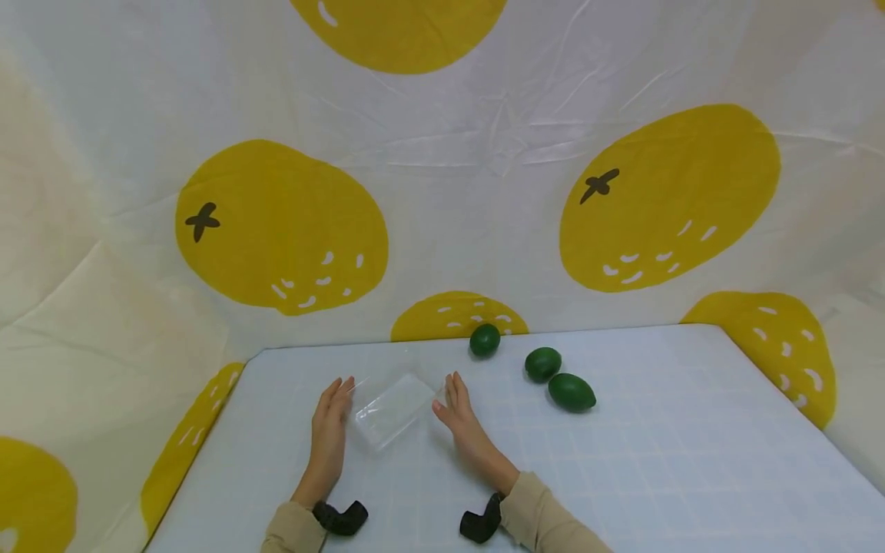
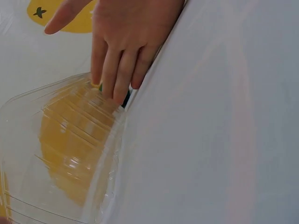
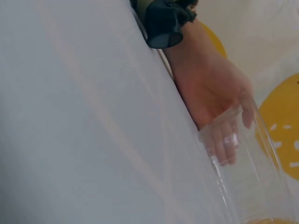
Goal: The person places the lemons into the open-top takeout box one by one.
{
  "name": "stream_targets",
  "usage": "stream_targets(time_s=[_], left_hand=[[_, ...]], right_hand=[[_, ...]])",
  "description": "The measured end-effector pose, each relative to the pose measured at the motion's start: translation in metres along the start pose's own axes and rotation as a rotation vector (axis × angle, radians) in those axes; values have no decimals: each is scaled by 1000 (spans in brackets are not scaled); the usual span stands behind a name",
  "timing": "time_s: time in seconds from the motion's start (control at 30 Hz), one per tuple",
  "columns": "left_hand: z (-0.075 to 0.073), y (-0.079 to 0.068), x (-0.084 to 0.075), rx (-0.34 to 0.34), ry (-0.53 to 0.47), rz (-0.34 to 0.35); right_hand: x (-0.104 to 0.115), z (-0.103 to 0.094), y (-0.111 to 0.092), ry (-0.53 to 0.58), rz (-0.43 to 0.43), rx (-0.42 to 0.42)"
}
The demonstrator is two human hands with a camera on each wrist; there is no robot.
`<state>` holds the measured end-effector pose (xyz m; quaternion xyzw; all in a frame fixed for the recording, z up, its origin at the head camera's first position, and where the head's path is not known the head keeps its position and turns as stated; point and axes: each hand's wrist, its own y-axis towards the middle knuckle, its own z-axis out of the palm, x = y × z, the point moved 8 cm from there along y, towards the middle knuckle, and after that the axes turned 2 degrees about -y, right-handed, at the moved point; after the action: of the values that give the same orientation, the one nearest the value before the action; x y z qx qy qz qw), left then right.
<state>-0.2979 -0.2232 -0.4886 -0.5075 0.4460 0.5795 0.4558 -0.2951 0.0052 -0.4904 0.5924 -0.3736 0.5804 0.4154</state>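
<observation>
A clear plastic container [image 1: 392, 411] stands on the table between both hands, turned at an angle. My left hand [image 1: 330, 426] is at its left side, fingers extended forward. At the right corner is my right hand [image 1: 473, 438], its fingers nearly straight and thumb raised. Exact contact is hard to tell through the transparent walls. The left wrist view shows the right hand [image 2: 131, 37] beyond the container [image 2: 79, 140]. In the right wrist view the left hand [image 3: 215, 98] appears partly through the container wall [image 3: 252, 172].
Green lime-like fruits [image 1: 572, 392] lie to the right of the container, two close together and one farther back [image 1: 485, 340]. A pale checked cloth covers the table [image 1: 657, 461]. Behind hangs a white curtain [image 1: 470, 215] printed with yellow fruit. Black wrist devices [image 1: 340, 518] are on both wrists.
</observation>
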Motion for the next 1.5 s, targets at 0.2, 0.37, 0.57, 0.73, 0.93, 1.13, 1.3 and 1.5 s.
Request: stream_targets(time_s=[0.2, 0.37, 0.57, 0.73, 0.93, 1.13, 1.3, 1.5], left_hand=[[5, 1, 0, 29, -15, 34], [8, 0, 1, 48, -36, 37], [17, -5, -2, 88, -84, 20], [23, -11, -2, 93, -115, 3], [32, -17, 0, 121, -128, 17], [45, -25, 2, 154, -94, 3], [56, -32, 4, 142, -52, -34], [68, -42, 9, 126, 19, -50]], right_hand=[[5, 1, -3, 3, -15, 5], [5, 0, -6, 1, -7, 16], [6, -5, -14, -19, 0, 27], [5, -10, -18, -26, 7, 37], [5, -18, -22, -8, 18, 30], [6, -26, -25, 72, -6, 31], [5, -36, -26, 95, -8, 1], [3, -44, -25, 154, -25, -26]])
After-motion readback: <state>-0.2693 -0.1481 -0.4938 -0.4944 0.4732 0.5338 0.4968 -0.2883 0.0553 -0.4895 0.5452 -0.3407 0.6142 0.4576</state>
